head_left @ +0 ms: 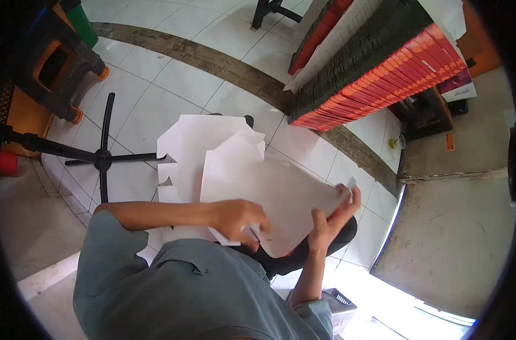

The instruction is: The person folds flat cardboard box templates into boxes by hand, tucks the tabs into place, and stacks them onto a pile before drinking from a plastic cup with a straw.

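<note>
Rests white cardboard (269,190) over the lap (286,265), overlapping another white sheet (181,136). Curls left hand (238,220) at the near edge; cannot tell whether pinching. Spreads right hand (330,224) wide along the right edge. Apparently reads "100% Fresh" on a box (459,88); too small on the red stack (382,78).

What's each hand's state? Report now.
Left hand: curled at the cardboard's near edge; grip can't be told.
Right hand: open, at its right edge.

Glossy white square floor tiles (134,120) are crossed by a mottled brown band (178,50); at left stands what looks like a black-and-orange plastic stool (71,76); bright white light (382,306) glares lower right.
</note>
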Demonstrator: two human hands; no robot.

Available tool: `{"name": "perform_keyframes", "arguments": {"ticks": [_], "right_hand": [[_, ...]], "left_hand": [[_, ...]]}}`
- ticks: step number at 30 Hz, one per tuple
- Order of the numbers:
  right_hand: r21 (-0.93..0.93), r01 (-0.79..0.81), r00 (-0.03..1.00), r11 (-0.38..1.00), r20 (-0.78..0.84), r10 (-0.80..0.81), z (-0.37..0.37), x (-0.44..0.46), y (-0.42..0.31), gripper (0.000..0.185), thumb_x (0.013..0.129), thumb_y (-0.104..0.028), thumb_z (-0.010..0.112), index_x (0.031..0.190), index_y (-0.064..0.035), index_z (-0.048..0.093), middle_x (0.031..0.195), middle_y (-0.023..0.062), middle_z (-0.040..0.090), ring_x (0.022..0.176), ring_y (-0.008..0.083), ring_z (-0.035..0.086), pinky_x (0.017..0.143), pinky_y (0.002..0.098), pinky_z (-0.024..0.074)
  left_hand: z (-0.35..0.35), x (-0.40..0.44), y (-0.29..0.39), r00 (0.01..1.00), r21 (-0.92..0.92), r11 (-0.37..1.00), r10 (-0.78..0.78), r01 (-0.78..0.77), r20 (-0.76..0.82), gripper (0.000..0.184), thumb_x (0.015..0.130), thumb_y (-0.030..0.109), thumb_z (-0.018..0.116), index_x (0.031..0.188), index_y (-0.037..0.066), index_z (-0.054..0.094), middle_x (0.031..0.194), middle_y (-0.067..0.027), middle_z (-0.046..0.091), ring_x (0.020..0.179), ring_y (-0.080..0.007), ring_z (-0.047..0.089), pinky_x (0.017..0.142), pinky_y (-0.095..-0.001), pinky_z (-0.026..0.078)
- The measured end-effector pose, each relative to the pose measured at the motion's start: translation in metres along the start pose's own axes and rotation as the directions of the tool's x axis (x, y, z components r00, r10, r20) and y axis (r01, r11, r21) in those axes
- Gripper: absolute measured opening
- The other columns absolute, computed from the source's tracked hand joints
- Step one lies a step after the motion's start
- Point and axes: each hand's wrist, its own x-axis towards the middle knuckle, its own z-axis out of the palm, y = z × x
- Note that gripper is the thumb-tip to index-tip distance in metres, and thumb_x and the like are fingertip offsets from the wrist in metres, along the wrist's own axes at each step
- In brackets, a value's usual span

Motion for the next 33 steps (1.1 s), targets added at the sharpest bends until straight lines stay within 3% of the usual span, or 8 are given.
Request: {"name": "perform_keyframes", "arguments": {"ticks": [3,5,10,14,25,27,31,33], "right_hand": [[-0.039,0.398,0.917,0.917,0.046,-0.396,0.008,-0.024,-0.020,0.081,0.063,0.000,0.053,0.138,-0.0052,0.023,0.111,0.0170,0.047,0.102,0.0280,0.054,0.095,0.0426,0.0429],[-0.180,0.686,0.720,0.705,0.309,-0.622,0.010,-0.029,-0.027,0.077,0.065,-0.001,0.056,0.136,-0.0028,0.025,0.110,0.0190,0.048,0.097,0.0286,0.055,0.094,0.0435,0.0429],[-0.595,0.573,0.767,0.564,0.146,-0.625,0.019,-0.039,-0.041,0.080,0.075,-0.021,0.074,0.138,0.0017,0.031,0.116,0.0195,0.051,0.103,0.0359,0.056,0.098,0.0488,0.0444],[-0.466,0.651,0.746,0.600,0.242,-0.621,0.004,-0.033,-0.048,0.065,0.089,-0.044,0.067,0.128,0.0046,0.048,0.120,0.0223,0.054,0.113,0.0447,0.056,0.098,0.0534,0.0469],[-0.750,0.382,0.866,0.540,0.087,-0.492,0.024,-0.035,-0.052,0.053,0.107,-0.034,0.029,0.131,0.0057,0.055,0.141,0.0232,0.049,0.126,0.0379,0.047,0.103,0.0464,0.0377],[-0.751,0.362,0.893,0.552,0.110,-0.436,0.028,-0.032,-0.058,0.057,0.107,-0.037,0.028,0.141,0.0045,0.044,0.148,0.0218,0.041,0.130,0.0370,0.043,0.106,0.0452,0.0355],[-0.368,0.285,0.956,0.885,0.042,-0.291,0.025,-0.031,-0.062,0.066,0.105,-0.046,0.027,0.150,0.0021,0.025,0.156,0.0198,0.028,0.134,0.0352,0.040,0.111,0.0450,0.0325],[-0.151,0.227,0.947,0.962,-0.195,-0.254,0.016,-0.022,-0.061,0.072,0.102,-0.053,0.030,0.147,0.0032,0.030,0.150,0.0212,0.033,0.137,0.0348,0.036,0.113,0.0463,0.0275]], "left_hand": [[-0.029,0.021,0.000,0.779,-0.883,0.410,-0.621,0.229,-0.087,0.059,0.100,0.058,0.038,0.106,0.005,0.064,0.091,-0.0067,0.068,0.081,-0.0148,0.065,0.063,-0.0279,0.051],[-0.048,0.047,0.019,0.743,-0.861,0.424,-0.663,0.280,-0.086,0.069,0.100,0.063,0.029,0.108,0.004,0.062,0.096,-0.0070,0.067,0.088,-0.0137,0.064,0.066,-0.0292,0.053],[-0.020,0.081,0.083,0.823,-0.970,0.245,-0.552,0.003,-0.137,0.037,0.091,0.013,0.070,0.121,0.002,0.052,0.110,-0.0075,0.063,0.103,-0.0144,0.061,0.087,-0.0296,0.052],[-0.006,0.083,0.086,0.796,-1.000,-0.023,-0.604,0.012,0.023,0.027,0.098,0.011,0.058,0.122,0.000,0.053,0.112,-0.0082,0.063,0.100,-0.0132,0.063,0.088,-0.0308,0.056],[0.019,0.087,0.094,0.747,-0.713,0.673,-0.573,0.195,-0.337,0.014,0.103,0.013,0.044,0.101,0.000,0.048,0.085,-0.0087,0.057,0.081,-0.0082,0.057,0.069,-0.0253,0.048],[0.020,0.088,0.088,0.807,-0.613,0.788,-0.392,0.048,-0.441,0.028,0.103,0.013,0.044,0.124,-0.005,0.048,0.100,-0.0087,0.060,0.085,-0.0102,0.056,0.071,-0.0272,0.046],[0.001,0.081,0.083,0.773,0.126,0.989,0.137,-0.074,-0.620,0.025,0.096,0.009,0.050,0.114,-0.007,0.058,0.091,-0.0177,0.062,0.079,-0.0254,0.059,0.070,-0.0337,0.047],[-0.007,0.073,0.084,0.725,0.101,0.991,0.132,-0.086,-0.676,0.018,0.089,0.006,0.055,0.099,-0.006,0.065,0.079,-0.0163,0.063,0.063,-0.0266,0.058,0.059,-0.0338,0.047]]}}
